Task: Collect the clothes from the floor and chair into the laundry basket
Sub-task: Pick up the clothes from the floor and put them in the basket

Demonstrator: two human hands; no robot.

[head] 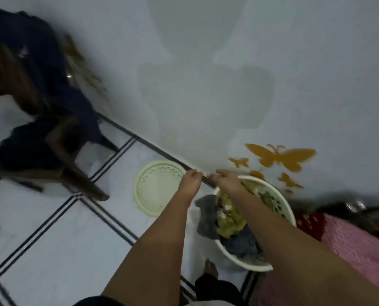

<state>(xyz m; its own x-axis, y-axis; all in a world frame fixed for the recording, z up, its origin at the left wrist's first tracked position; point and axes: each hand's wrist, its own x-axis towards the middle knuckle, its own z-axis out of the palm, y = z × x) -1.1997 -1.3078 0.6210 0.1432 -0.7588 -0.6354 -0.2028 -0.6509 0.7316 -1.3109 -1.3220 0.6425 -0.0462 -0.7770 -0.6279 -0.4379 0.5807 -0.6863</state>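
Fabric in hand: none visible; left hand and right hand have fingers curled under, side by side over the far rim of the white laundry basket, which holds green, grey and blue clothes. Basket lid lies on the floor just left. Navy garments drape the wooden chair, well apart to the left, long axis running down the backrest; left hand nearer. Writing: none legible

The round cream plastic lid lies on the floor left of the white plastic laundry basket; the dark wooden chair stands farther left.
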